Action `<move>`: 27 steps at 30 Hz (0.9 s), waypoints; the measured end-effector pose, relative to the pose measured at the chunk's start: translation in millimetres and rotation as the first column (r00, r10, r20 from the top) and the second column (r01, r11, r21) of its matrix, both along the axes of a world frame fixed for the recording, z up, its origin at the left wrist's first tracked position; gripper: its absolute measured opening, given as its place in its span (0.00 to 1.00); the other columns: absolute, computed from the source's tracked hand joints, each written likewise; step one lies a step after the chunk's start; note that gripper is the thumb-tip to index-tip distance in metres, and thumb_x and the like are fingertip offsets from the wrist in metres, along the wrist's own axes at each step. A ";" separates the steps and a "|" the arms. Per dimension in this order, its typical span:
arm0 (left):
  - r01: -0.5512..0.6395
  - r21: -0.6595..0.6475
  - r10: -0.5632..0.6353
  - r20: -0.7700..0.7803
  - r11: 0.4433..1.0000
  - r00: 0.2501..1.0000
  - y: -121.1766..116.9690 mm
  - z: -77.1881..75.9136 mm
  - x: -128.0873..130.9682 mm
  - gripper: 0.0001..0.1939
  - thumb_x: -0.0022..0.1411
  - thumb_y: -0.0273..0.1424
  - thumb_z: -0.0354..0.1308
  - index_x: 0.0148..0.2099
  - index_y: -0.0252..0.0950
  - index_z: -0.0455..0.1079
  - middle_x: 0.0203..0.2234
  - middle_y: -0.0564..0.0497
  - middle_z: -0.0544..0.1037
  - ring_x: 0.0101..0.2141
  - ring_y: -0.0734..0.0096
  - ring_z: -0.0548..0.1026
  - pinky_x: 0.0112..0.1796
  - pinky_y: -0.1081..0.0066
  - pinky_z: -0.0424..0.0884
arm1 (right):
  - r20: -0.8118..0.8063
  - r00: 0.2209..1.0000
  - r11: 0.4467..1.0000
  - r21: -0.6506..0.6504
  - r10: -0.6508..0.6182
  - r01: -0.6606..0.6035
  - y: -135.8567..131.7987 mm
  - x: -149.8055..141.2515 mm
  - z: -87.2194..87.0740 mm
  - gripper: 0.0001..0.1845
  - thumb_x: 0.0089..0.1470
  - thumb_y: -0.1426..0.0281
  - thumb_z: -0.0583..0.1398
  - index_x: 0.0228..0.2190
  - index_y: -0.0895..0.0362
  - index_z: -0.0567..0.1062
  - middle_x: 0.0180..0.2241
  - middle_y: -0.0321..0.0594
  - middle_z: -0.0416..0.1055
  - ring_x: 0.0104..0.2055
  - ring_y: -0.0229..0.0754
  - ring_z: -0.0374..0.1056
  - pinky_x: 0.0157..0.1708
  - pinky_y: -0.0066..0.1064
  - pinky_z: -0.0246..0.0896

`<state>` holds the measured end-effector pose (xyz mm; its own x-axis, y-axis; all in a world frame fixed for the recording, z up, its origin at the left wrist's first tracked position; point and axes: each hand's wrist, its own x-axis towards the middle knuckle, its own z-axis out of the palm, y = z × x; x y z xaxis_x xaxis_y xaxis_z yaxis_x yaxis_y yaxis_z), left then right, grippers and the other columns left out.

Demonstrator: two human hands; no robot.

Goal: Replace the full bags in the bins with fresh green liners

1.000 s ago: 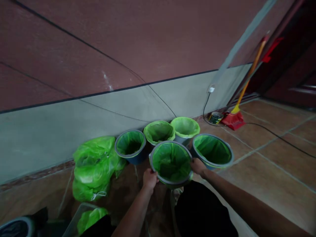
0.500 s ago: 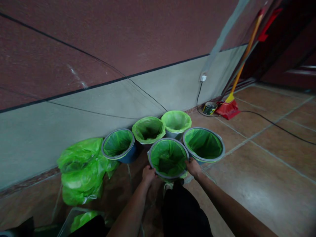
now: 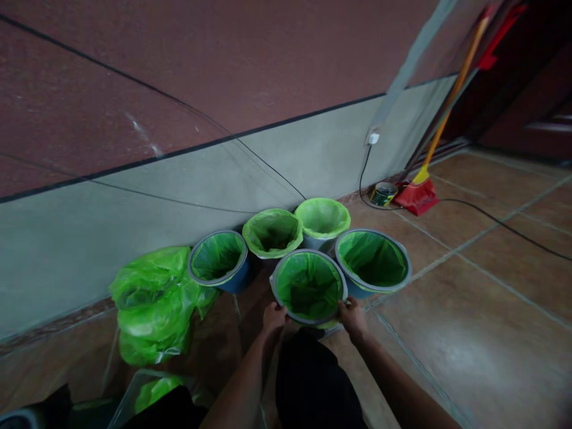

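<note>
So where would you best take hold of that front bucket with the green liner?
Take the front bucket by its grey rim, from above, one hand on each side, where the left hand and right hand sit. The round rim gives an edge for fingers, and with the green-lined bucket behind it close by, the near sides are freer.

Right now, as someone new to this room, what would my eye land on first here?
Five buckets lined with bright green bags crowd the tiled floor by the wall, with the left hand and right hand at the rim of the front bucket. A heap of green bags lies to their left, and a red broom leans at right.
</note>
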<state>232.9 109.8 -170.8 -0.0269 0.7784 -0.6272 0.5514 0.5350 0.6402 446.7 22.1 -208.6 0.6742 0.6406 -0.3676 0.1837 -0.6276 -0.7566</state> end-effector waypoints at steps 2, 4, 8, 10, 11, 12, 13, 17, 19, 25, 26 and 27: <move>0.015 -0.004 -0.015 -0.003 1.000 1.000 -0.9 -1.4 0.0 0.02 0.57 0.29 0.61 0.33 0.36 0.72 0.28 0.51 0.80 0.29 0.71 0.79 0.29 0.77 0.72 | -0.063 0.998 0.999 0.020 -0.025 0.026 -4.0 -1.0 -1.9 0.31 0.52 0.57 0.54 0.50 0.65 0.68 0.36 0.52 0.77 0.35 0.48 0.75 0.30 0.31 0.67; 0.029 -0.012 -0.029 -0.004 1.000 1.000 -2.9 -3.0 -0.4 0.03 0.56 0.29 0.62 0.34 0.36 0.72 0.27 0.50 0.80 0.29 0.70 0.79 0.30 0.76 0.72 | -0.137 0.988 0.996 0.054 -0.065 0.073 -7.2 -1.4 -1.8 0.32 0.50 0.55 0.55 0.50 0.64 0.68 0.37 0.51 0.77 0.33 0.47 0.75 0.28 0.31 0.67; 0.048 -0.030 -0.047 0.032 0.998 0.998 -7.8 -4.1 -3.8 0.05 0.53 0.30 0.65 0.34 0.36 0.74 0.24 0.51 0.79 0.29 0.68 0.79 0.30 0.75 0.73 | -0.200 0.973 0.987 0.089 -0.115 0.135 -10.3 -1.8 2.7 0.32 0.48 0.52 0.56 0.47 0.63 0.70 0.35 0.50 0.77 0.31 0.47 0.75 0.26 0.31 0.67; 0.056 -0.036 -0.054 0.068 0.998 0.996 -8.6 -3.4 -6.4 0.06 0.53 0.31 0.65 0.34 0.36 0.74 0.25 0.51 0.80 0.28 0.68 0.79 0.30 0.74 0.73 | -0.225 0.967 0.985 0.092 -0.124 0.147 -10.7 -2.1 4.8 0.33 0.47 0.52 0.57 0.48 0.63 0.69 0.34 0.49 0.77 0.31 0.47 0.75 0.27 0.31 0.68; 0.061 -0.037 -0.057 0.086 0.997 0.995 -8.4 -2.9 -7.7 0.05 0.53 0.31 0.65 0.34 0.36 0.74 0.25 0.51 0.80 0.27 0.68 0.79 0.30 0.74 0.73 | -0.240 0.963 0.984 0.095 -0.126 0.153 -10.8 -2.5 5.3 0.35 0.47 0.51 0.57 0.49 0.64 0.68 0.34 0.49 0.77 0.31 0.47 0.75 0.27 0.31 0.68; 0.066 -0.038 -0.062 0.103 0.997 0.993 -7.9 -2.6 -9.0 0.05 0.54 0.31 0.64 0.33 0.36 0.74 0.26 0.51 0.81 0.27 0.69 0.79 0.30 0.74 0.73 | -0.256 0.958 0.982 0.099 -0.129 0.159 -11.0 -3.0 5.3 0.37 0.47 0.51 0.58 0.51 0.64 0.67 0.34 0.48 0.77 0.31 0.47 0.75 0.27 0.31 0.68; 0.070 -0.039 -0.066 0.118 0.997 0.991 -7.2 -2.4 -10.2 0.04 0.54 0.30 0.64 0.33 0.35 0.75 0.26 0.51 0.81 0.27 0.69 0.79 0.30 0.75 0.73 | -0.271 0.953 0.980 0.103 -0.135 0.169 -11.3 -3.8 5.0 0.39 0.46 0.50 0.58 0.52 0.64 0.66 0.33 0.48 0.77 0.31 0.47 0.75 0.27 0.31 0.68; 0.086 -0.039 -0.079 0.156 0.995 0.985 -4.5 -3.8 -13.0 0.03 0.54 0.28 0.63 0.32 0.34 0.75 0.26 0.50 0.81 0.29 0.67 0.80 0.29 0.76 0.73 | -0.281 0.950 0.982 0.089 -0.138 0.169 -13.1 -10.1 3.4 0.41 0.43 0.47 0.60 0.51 0.63 0.67 0.31 0.45 0.77 0.30 0.47 0.74 0.25 0.31 0.68; 0.094 -0.036 -0.087 0.162 0.995 0.983 -3.8 -5.2 -13.6 0.02 0.53 0.27 0.62 0.32 0.34 0.75 0.27 0.49 0.81 0.29 0.66 0.80 0.29 0.75 0.73 | -0.242 0.962 0.987 0.072 -0.126 0.147 -14.0 -14.3 4.1 0.39 0.44 0.46 0.59 0.48 0.62 0.70 0.30 0.45 0.76 0.30 0.47 0.74 0.25 0.31 0.67; 0.101 -0.038 -0.093 0.168 0.994 0.981 -3.5 -8.5 -13.4 0.03 0.51 0.28 0.65 0.30 0.34 0.76 0.26 0.49 0.81 0.32 0.63 0.80 0.31 0.74 0.74 | -0.148 0.987 0.994 0.073 -0.068 0.079 -14.7 -18.0 9.6 0.34 0.47 0.46 0.55 0.43 0.61 0.73 0.31 0.46 0.76 0.33 0.48 0.73 0.26 0.31 0.66; 0.097 -0.042 -0.089 0.171 0.994 0.981 -3.8 -9.5 -12.6 0.03 0.50 0.28 0.65 0.30 0.34 0.76 0.25 0.49 0.81 0.31 0.64 0.80 0.31 0.74 0.74 | -0.122 0.991 0.996 0.059 -0.058 0.066 -14.6 -16.5 9.9 0.33 0.48 0.46 0.55 0.43 0.61 0.73 0.31 0.46 0.76 0.32 0.47 0.73 0.26 0.31 0.65; 0.095 -0.047 -0.085 0.176 0.994 0.981 -4.2 -10.7 -11.5 0.04 0.50 0.28 0.65 0.30 0.34 0.76 0.25 0.49 0.81 0.31 0.64 0.80 0.31 0.73 0.74 | -0.087 0.995 0.998 0.046 -0.046 0.050 -14.4 -14.7 9.8 0.33 0.49 0.47 0.54 0.43 0.61 0.74 0.31 0.46 0.76 0.32 0.48 0.73 0.26 0.31 0.65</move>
<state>221.4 105.6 -181.5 0.1546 0.7371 -0.6579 0.4816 0.5252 0.7016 432.0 7.7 -198.8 0.6718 0.6267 -0.3949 0.0878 -0.5967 -0.7976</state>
